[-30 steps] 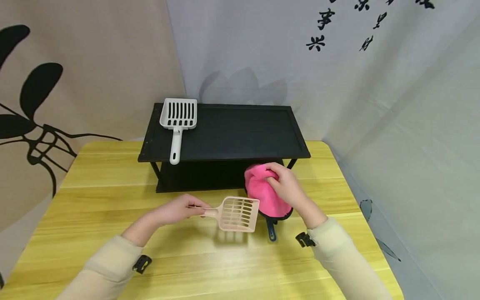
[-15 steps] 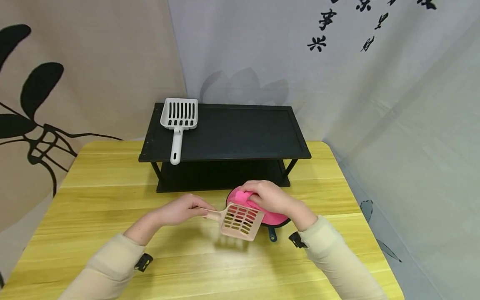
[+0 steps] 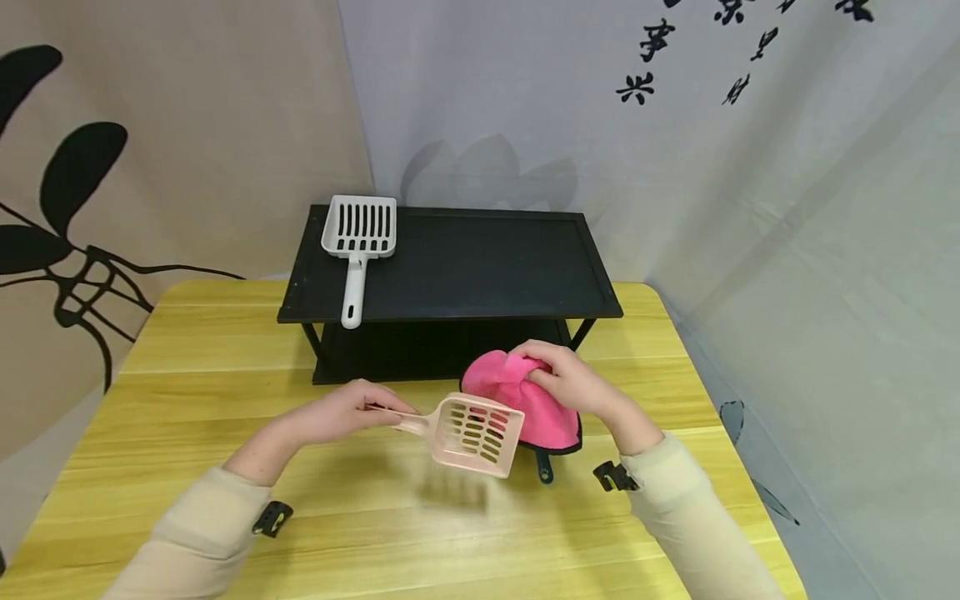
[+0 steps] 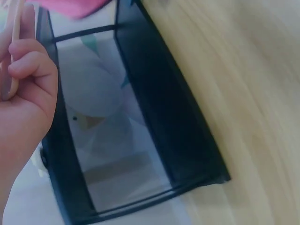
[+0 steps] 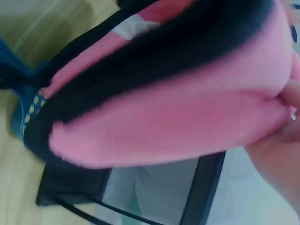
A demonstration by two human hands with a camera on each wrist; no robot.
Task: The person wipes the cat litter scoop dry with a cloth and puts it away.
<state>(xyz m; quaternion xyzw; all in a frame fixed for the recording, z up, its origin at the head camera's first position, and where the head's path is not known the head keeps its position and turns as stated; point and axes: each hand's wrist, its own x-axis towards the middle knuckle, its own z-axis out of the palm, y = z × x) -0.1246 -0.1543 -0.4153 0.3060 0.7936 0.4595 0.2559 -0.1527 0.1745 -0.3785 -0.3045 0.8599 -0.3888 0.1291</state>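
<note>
My left hand [image 3: 352,412] grips the handle of a beige litter scoop [image 3: 476,437], holding it above the table with its slotted head pointing right. In the left wrist view the fingers curl round the thin handle [image 4: 13,70]. My right hand [image 3: 573,375] pinches a bunched pink cloth [image 3: 551,417] with a black edge. The cloth hangs just behind and beside the scoop's head; whether they touch I cannot tell. A dark blue handle [image 3: 544,468] sticks out from under the cloth, and the right wrist view shows a blue part with holes [image 5: 30,112]; the rest is hidden.
Behind the hands stands a black two-level rack [image 3: 480,267] on the wooden table [image 3: 225,358]. A white litter scoop [image 3: 358,242] lies on its top level at the left, handle toward me. A printed cloth backdrop [image 3: 480,100] hangs behind the table.
My right hand moved left and down with the cloth to the scoop, then back up and right. The scoop has tilted and dropped slightly, and my left hand has shifted a little left.
</note>
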